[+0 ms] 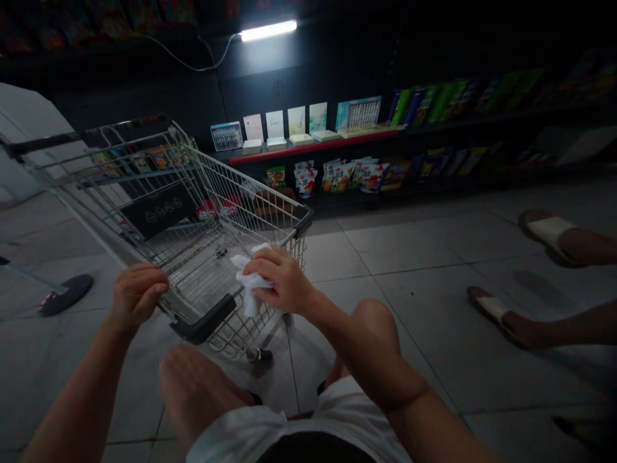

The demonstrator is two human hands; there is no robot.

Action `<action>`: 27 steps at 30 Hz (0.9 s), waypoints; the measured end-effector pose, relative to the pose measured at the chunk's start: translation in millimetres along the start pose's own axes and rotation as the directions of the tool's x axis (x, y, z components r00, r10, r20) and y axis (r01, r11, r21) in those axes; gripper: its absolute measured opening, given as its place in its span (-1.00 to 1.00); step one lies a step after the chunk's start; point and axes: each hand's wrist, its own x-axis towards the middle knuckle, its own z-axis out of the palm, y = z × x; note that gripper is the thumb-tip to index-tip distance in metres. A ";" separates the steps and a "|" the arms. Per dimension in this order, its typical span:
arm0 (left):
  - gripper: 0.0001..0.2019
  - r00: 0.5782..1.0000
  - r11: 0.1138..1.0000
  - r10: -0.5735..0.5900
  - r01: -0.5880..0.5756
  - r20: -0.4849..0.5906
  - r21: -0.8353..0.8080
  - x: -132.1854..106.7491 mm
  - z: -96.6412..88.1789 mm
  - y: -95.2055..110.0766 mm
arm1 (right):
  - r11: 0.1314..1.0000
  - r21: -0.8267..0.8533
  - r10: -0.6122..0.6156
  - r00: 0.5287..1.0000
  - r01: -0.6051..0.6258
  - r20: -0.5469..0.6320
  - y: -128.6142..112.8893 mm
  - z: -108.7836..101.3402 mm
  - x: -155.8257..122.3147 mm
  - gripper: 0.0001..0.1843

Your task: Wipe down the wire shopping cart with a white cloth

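A wire shopping cart stands in front of me, its black plastic handle toward my knees. My left hand is curled around the cart's near left wire rim. My right hand pinches a crumpled white tissue above the cart's right corner. The tissue sits against the wires, and part of it is hidden by my fingers. My bare knees are below the cart.
Low shelves along the dark back wall hold cards and packaged goods under a fluorescent tube. Another person's feet in white slides rest on the tiled floor at right. A dark slipper lies at left.
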 end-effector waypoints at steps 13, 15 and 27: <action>-0.50 0.758 0.973 -0.221 0.125 0.614 0.196 48.6 9.3 68.7 | 0.967 -0.090 0.205 0.939 -0.237 -0.275 104.9 -52.8 -18.3 -0.70; -0.45 0.733 0.928 -0.310 0.094 0.606 0.361 61.4 22.1 79.1 | 0.941 -0.055 0.274 0.845 -0.335 -0.459 113.4 -46.3 -25.2 -0.71; -0.46 0.744 0.971 -0.221 0.103 0.630 0.218 86.2 59.6 41.3 | 0.815 0.000 0.477 0.671 -0.580 -0.567 96.9 46.5 -49.3 0.04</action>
